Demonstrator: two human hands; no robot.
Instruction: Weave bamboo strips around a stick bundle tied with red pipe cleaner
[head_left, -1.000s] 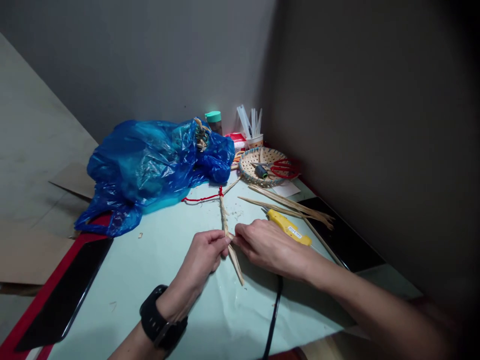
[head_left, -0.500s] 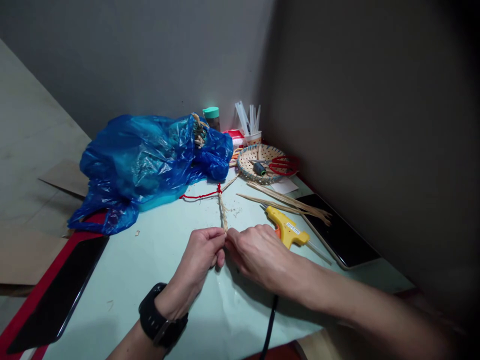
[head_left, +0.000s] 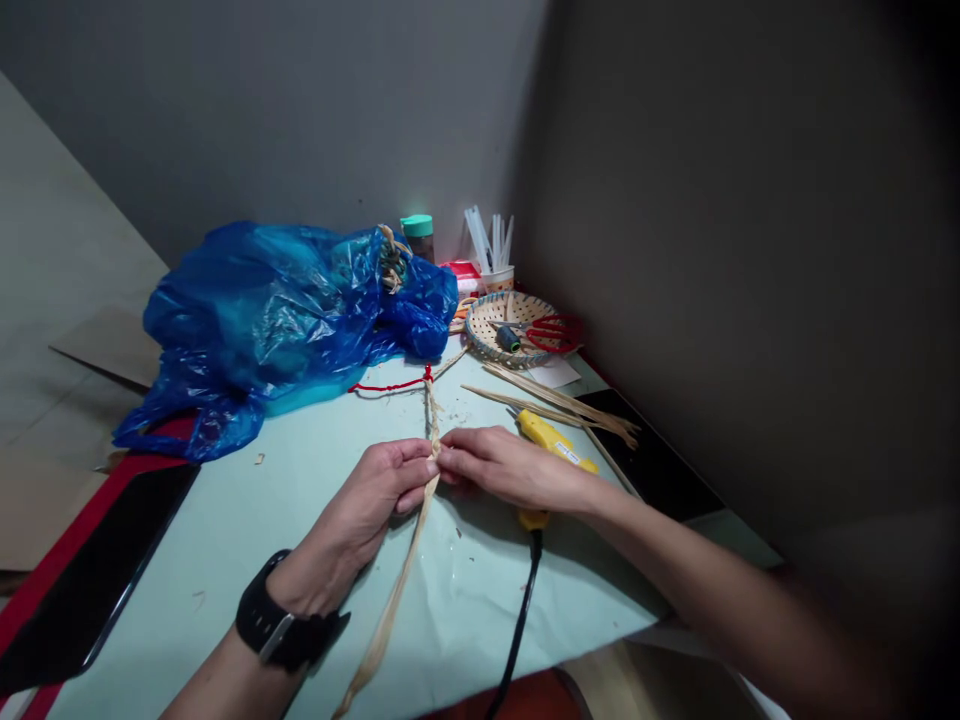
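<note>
A braid of pale dried fibre runs from a red cord knotted at its far end down to my hands. My left hand, with a black watch on the wrist, pinches the braid's near end from the left. From the right, my right hand grips the same spot between thumb and fingers. A loose, flat fibre strand hangs from the pinch toward the table's front edge. Beyond my right hand lies a yellow glue gun, partly covered by that hand and forearm.
A blue plastic bag fills the back left. Behind stand a woven basket with red-handled scissors and a thread spool, and a cup of glue sticks. Fibre strips lie across a dark tablet. A black cord crosses the front.
A long loose strand now trails toward me below my hands. My right hand has turned flatter, with its fingers extended to the braid. The view has shifted slightly.
</note>
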